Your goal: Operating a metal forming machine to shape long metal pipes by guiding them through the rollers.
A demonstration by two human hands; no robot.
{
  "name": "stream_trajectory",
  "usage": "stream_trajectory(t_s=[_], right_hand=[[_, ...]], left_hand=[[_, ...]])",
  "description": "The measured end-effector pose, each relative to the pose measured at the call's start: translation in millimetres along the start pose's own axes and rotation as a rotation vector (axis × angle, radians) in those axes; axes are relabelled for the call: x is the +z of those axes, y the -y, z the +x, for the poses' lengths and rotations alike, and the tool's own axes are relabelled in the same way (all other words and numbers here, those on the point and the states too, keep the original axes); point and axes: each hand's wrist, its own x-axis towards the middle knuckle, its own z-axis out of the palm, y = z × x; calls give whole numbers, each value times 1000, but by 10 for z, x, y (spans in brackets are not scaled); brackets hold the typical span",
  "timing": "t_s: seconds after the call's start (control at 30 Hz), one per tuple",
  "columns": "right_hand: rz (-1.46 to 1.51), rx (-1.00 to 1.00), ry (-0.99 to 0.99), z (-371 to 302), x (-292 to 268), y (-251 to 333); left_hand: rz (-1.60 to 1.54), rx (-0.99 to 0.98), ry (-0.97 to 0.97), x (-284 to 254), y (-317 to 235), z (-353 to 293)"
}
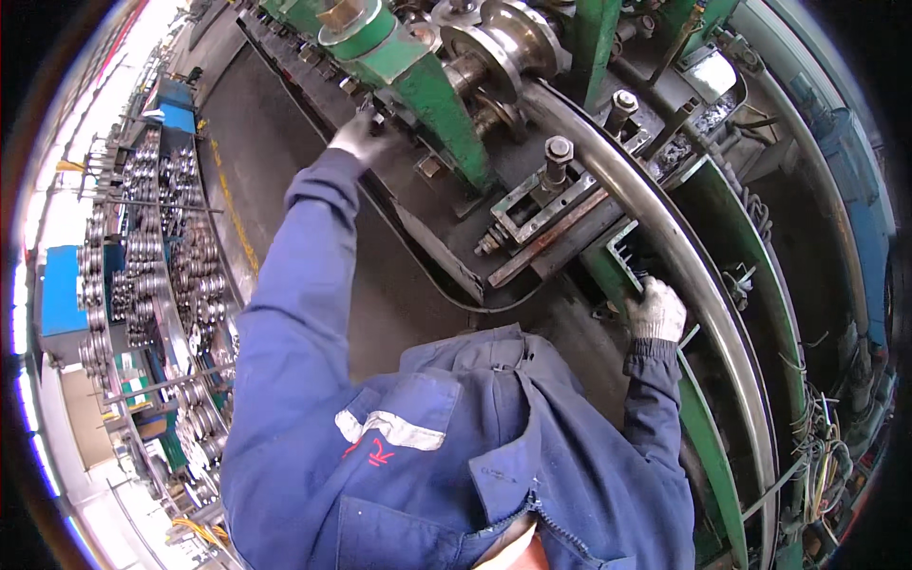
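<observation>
My left hand (365, 139), in a white work glove, reaches out to the edge of the machine base beside a green upright stand (432, 114). It is slightly blurred, and its fingers close around a small metal part or tool that I cannot make out. In a white glove too, my right hand (657, 311) grips the edge of a green machine frame (613, 256). Just right of it runs a long, shiny metal tube (665, 218), curved in this view, coming from the steel rollers (503, 47). A clamp block with a large bolt (558, 157) sits between my hands.
At left, racks hold many steel rollers (142, 256), with a blue cabinet (62, 290) beside them. A yellow line (228, 199) marks the dark floor. Loose wires (822, 456) hang at the lower right. The machine base has a raised rim (418, 256) in front of me.
</observation>
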Motion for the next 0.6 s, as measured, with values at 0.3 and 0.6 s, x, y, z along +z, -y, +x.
stream_trajectory(t_s=[0.3,0.6], right_hand=[[-43,2,-87,13,63,23],[-69,-11,41,17,113,24]], left_hand=[[-342,265,-626,-1650,-1621,283],[-670,360,-801,-1504,-1447,631]])
